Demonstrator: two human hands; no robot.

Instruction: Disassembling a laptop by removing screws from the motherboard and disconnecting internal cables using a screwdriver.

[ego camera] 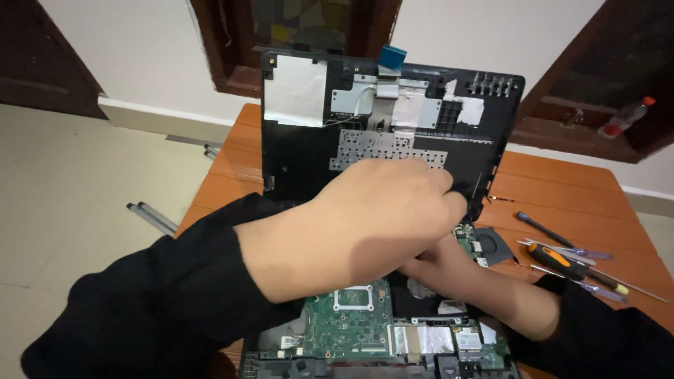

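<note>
An opened laptop base with a green circuit board (pixel 347 326) lies on a wooden table (pixel 562 182). Above it a black laptop cover panel (pixel 309 161) stands tilted up, its inner side with silver foil patches facing me. My left hand (pixel 365 224) reaches across from the left and grips the panel's lower right edge. My right hand (pixel 449 270) comes in from the right, under the left hand, and rests inside the base near the black fan (pixel 495 245). Its fingers are hidden by the left hand. Both arms wear black sleeves.
Several screwdrivers, one with an orange and black handle (pixel 572 263), lie on the table to the right. A blue-tipped ribbon cable (pixel 392 57) sticks up from the panel's top. A plastic bottle (pixel 625 116) stands on a dark shelf at the far right. Metal rods (pixel 151 216) lie on the floor at the left.
</note>
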